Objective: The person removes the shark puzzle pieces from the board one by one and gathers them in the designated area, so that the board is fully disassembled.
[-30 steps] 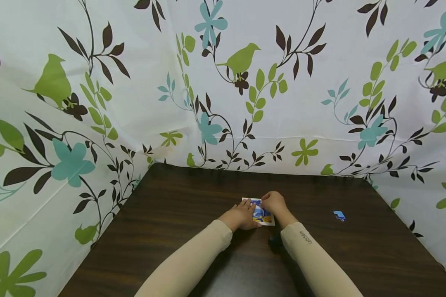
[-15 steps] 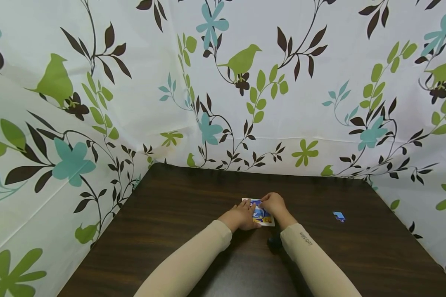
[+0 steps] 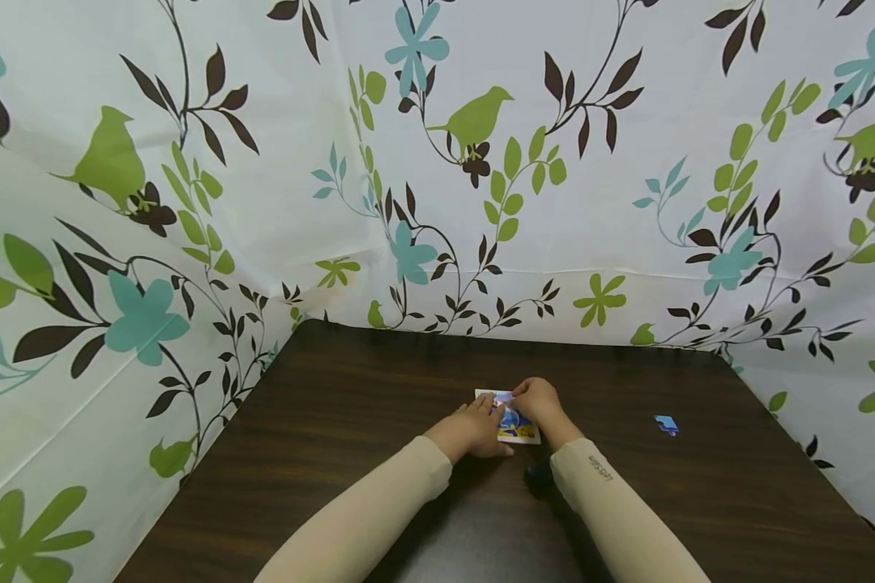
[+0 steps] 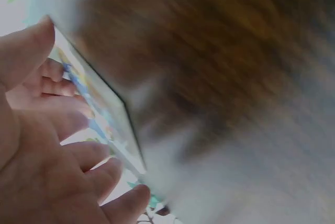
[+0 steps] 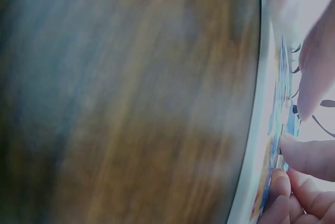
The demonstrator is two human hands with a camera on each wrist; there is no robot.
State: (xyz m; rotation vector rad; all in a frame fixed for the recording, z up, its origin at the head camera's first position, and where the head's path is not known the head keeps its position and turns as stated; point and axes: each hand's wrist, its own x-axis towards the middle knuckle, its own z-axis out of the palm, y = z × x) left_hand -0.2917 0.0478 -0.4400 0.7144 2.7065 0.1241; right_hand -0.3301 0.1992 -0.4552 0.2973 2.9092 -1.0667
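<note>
A small jigsaw puzzle board (image 3: 519, 434) with a white border and a blue and yellow picture lies on the dark table. My left hand (image 3: 472, 427) rests over its left side, fingers loosely extended; the left wrist view shows these fingers (image 4: 99, 179) spread beside the board's edge (image 4: 131, 135). At the board's upper right, my right hand (image 3: 540, 400) pinches a small puzzle piece between thumb and fingers. In the right wrist view the thumb (image 5: 309, 156) and curled fingertips meet at the board's surface, mostly hiding that piece.
A loose blue puzzle piece (image 3: 667, 424) lies to the right on the brown wooden table (image 3: 379, 364). A dark object (image 3: 538, 476) sits below the right wrist, partly hidden by the sleeve. Patterned fabric (image 3: 437, 202) hangs behind and beside the table.
My left hand has shifted slightly toward me, its thumb moving down off the board's lower edge, and a pinkish patch of the picture now shows by its fingers. The right hand stays nearly still.
</note>
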